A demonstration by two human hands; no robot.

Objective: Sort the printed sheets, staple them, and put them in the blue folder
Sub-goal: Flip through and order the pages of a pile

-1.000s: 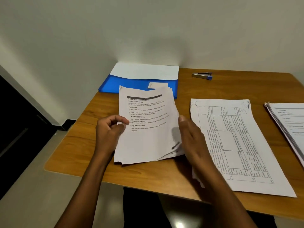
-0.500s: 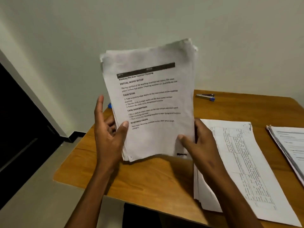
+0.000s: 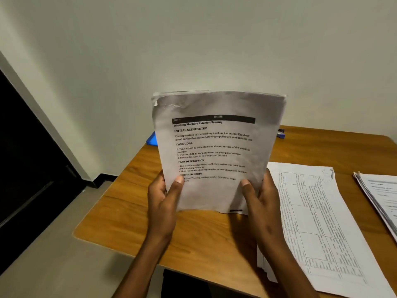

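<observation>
Since a second ago we have raised the sheaf of printed sheets (image 3: 217,151) upright above the desk (image 3: 133,203). Left hand (image 3: 164,203) and right hand (image 3: 261,198) pinch its lower edges. We judge we are squaring it; next, the stapler (image 3: 281,133) behind it.
</observation>
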